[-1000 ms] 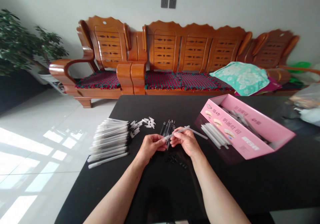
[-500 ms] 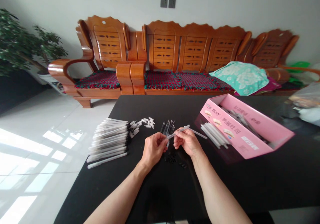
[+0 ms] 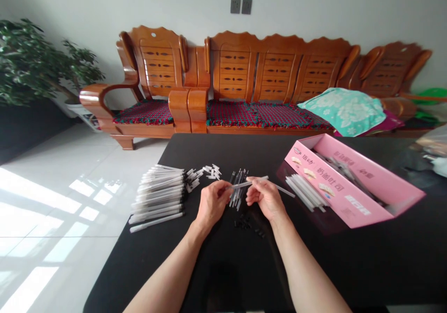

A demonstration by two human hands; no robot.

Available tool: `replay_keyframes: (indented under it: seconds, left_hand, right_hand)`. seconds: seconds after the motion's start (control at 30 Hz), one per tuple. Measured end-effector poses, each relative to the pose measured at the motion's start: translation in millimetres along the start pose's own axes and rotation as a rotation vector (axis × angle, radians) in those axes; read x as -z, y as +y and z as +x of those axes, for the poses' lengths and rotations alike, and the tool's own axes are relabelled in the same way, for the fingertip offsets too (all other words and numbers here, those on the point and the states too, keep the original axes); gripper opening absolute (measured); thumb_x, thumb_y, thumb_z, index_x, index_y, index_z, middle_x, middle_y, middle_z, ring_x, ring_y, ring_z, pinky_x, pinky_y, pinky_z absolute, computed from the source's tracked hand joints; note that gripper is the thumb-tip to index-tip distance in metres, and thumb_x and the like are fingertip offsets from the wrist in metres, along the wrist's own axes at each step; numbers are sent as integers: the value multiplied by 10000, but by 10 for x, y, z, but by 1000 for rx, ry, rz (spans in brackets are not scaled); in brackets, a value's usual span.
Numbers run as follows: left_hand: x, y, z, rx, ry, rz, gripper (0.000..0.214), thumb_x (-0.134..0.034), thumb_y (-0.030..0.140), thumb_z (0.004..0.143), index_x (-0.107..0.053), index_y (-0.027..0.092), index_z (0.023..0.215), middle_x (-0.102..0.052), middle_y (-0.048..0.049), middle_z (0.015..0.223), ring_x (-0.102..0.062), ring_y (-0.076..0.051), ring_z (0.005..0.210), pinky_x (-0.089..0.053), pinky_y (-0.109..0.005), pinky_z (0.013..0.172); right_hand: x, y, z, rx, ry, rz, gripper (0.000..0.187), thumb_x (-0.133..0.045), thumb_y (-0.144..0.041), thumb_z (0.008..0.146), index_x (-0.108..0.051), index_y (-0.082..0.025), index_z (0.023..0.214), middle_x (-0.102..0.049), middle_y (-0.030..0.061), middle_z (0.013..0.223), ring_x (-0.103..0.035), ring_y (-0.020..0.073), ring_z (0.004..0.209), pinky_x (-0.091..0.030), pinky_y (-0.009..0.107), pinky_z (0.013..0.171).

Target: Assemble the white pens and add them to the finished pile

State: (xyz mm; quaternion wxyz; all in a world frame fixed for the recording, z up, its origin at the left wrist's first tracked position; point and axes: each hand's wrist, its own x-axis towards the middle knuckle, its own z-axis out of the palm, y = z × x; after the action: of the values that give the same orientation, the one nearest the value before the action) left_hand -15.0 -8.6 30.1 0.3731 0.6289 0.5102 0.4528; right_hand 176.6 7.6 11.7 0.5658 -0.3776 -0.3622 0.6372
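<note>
A translucent white pen barrel (image 3: 244,184) spans the gap between my two hands, slightly raised at its right end. My left hand (image 3: 213,202) pinches its left end. My right hand (image 3: 264,197) has thumb and fingertips closed on its right part. Behind and beneath it, a bunch of pen refills (image 3: 239,191) lies on the black table (image 3: 223,266). Small black plugs (image 3: 243,221) are scattered nearer to me, between my wrists. One loose barrel (image 3: 285,191) lies just beyond my right hand.
Left, stacked pens (image 3: 159,194) lie in a column beside small black-and-white pieces (image 3: 193,179) and white pieces (image 3: 212,171). Right, a row of white barrels (image 3: 305,193) lies against a pink box (image 3: 324,182) holding dark items. A wooden sofa (image 3: 275,71) stands behind the table.
The view has shifted, so everything sits a little further right. The barrel between my hands is more nearly level, and my right hand's grip has changed slightly.
</note>
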Motion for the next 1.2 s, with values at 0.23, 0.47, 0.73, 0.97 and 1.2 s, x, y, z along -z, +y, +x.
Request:
replay_keyframes:
  seconds: [0.23,0.47,0.73,0.97,1.2]
  left_hand:
    - [959,-70,75,-10,368,380,221,-606,383,834,-726,230,939,-699,-6,748,-650,-179,679,-478,-252,652]
    - [2032,-334,-239,-92,351,756,283,-514,445,886,-705,245,942,-685,-31,1122,-653,-223,952,-471,-303,796]
    - [2185,-603,-430,-4,325,822,292,-519,455,881,-715,259,972,-654,-41,1211,-631,-186,738,-465,-312,699]
    - [2195,-606,-424,-2,375,875,285,-532,429,880,-694,257,1038,-654,-51,1202,-648,-239,892,-483,-340,773]
    - [2158,-544,-393,10,354,905,325,-520,421,894,-655,248,1134,-641,-61,1234,-646,-237,902,-488,-351,780]
  right_hand:
    - [68,-23,18,70,68,12,321,-737,-403,786,-684,-149,975,-701,24,594,-661,173,465,-554,260,393]
    - [60,-5,29,62,55,14,325,-740,-398,782,-682,-147,980,-702,25,601,-657,171,463,-553,262,394]
    - [71,-14,20,60,61,3,318,-745,-383,779,-674,-146,978,-701,26,602,-654,167,470,-547,256,392]
    - [66,-14,18,59,59,-8,335,-743,-399,773,-672,-145,979,-695,23,597,-645,162,455,-544,255,395]
    - [66,-18,28,135,180,-203,373,-726,-449,748,-673,-143,954,-664,15,581,-608,155,424,-485,238,365]
